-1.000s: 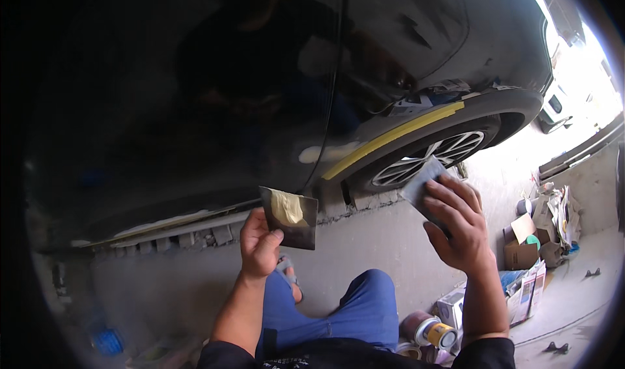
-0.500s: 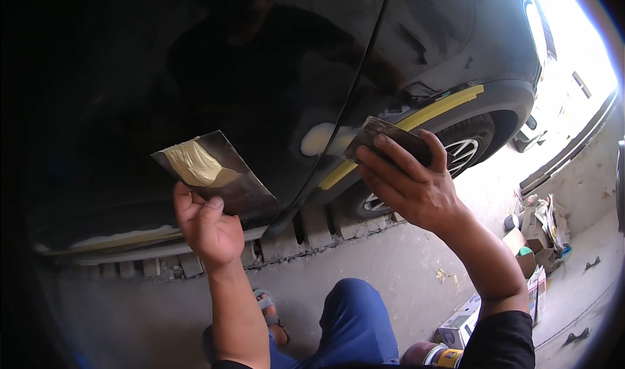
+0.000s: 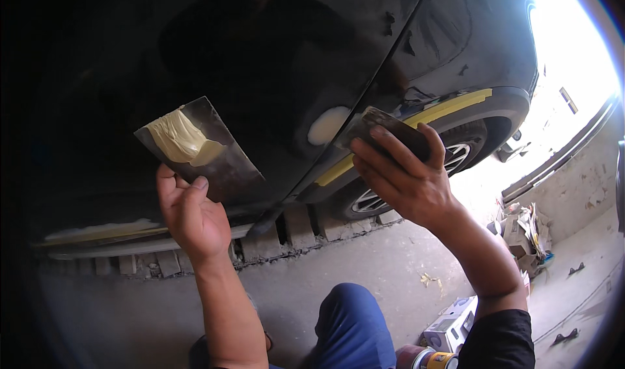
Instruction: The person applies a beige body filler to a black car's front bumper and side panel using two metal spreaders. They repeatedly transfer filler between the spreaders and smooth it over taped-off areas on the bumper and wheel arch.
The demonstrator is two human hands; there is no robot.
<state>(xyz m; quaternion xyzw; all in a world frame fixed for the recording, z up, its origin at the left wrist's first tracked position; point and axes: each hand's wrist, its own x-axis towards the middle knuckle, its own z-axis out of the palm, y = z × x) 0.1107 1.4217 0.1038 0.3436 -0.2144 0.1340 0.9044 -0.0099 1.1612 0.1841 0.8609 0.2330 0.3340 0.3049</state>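
My left hand (image 3: pixel 198 222) grips the lower edge of a dark, flat putty plate (image 3: pixel 228 154), thumb on top. A thick smear of cream-coloured putty (image 3: pixel 174 138) lies on its upper left part. My right hand (image 3: pixel 413 190) holds a dark, flat putty spreader (image 3: pixel 394 127), fingers spread over its face. The spreader is at the panel seam of a black car (image 3: pixel 273 76), just right of a pale oval putty patch (image 3: pixel 328 126). Whether its edge touches the body I cannot tell.
Yellow masking tape (image 3: pixel 456 107) runs along the wheel arch above the wheel (image 3: pixel 459 154). More pale filler (image 3: pixel 117 229) lines the sill at lower left. Cans (image 3: pixel 416 357), a white box (image 3: pixel 450 323) and a heap of scrap cardboard (image 3: pixel 524 232) stand on the floor to the right.
The view has shifted. The putty plate and my left hand have moved up and left in the picture. The spreader sits slightly lower relative to the car, and the whole oval patch shows beside it.
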